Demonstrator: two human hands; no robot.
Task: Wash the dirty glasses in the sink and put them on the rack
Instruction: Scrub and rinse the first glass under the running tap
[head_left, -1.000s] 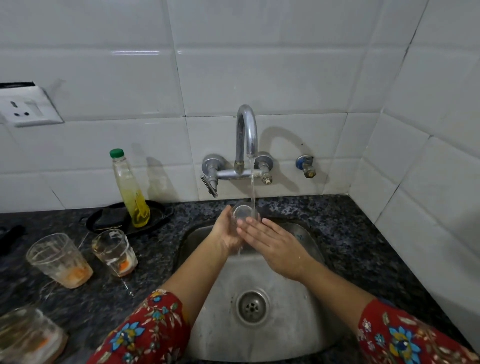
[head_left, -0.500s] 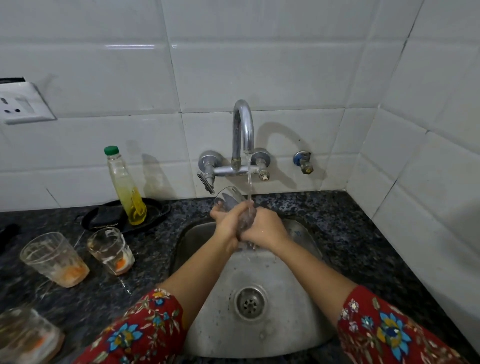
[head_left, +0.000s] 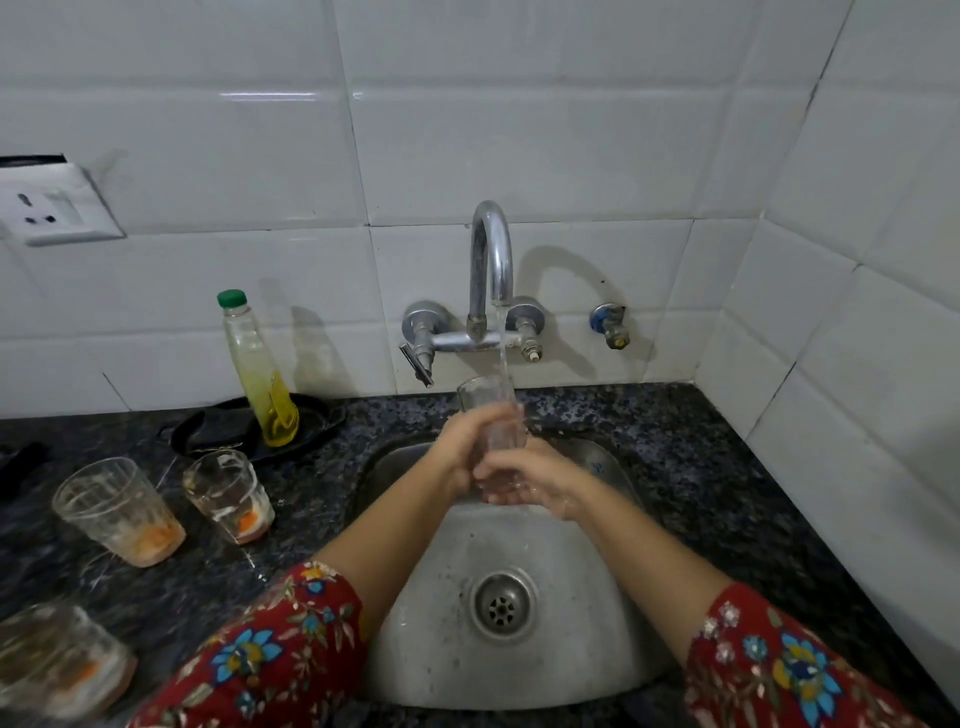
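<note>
Under the tap (head_left: 491, 260), my left hand (head_left: 460, 449) and right hand (head_left: 543, 483) wrap the glass (head_left: 485, 400), so wet it might slip.

The glass (head_left: 488, 410), which had leaned left half a second before, stood upright under the stream (head_left: 503, 343) — water ran straight into its mouth. The right hand (head_left: 540, 483), flat and open a second earlier, had slid lower and cupped the base — the left hand (head_left: 470, 447) had shifted to its middle.

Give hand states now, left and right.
Left hand: fingers curled round the glass.
Right hand: fingers wrapped round the same glass, lower down.
</note>
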